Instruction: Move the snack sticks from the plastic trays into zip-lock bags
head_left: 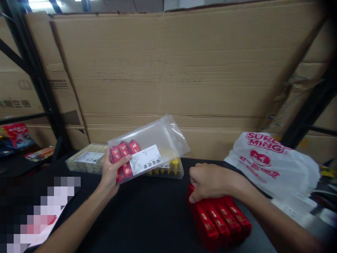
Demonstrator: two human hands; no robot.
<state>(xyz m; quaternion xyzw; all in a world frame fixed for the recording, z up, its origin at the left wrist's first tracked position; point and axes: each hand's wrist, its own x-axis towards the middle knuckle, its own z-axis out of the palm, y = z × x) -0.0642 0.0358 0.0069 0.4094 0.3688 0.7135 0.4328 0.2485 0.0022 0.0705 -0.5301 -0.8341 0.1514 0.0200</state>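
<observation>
Left hand [112,172] grips one clear pouch [149,147] at centre, tilted; three red packets [123,156] visible inside, one white label [146,160] on front. Right hand [210,182] is closed over the far end of four red sachets [219,219] lying side by side, near right.

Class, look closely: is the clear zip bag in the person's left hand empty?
No, the clear zip bag, held up by the left hand, has several red packets inside it.

A warehouse packing station: stacked cardboard cartons [168,70], black steel racking [39,88], bagged goods on a black table [147,214].
</observation>
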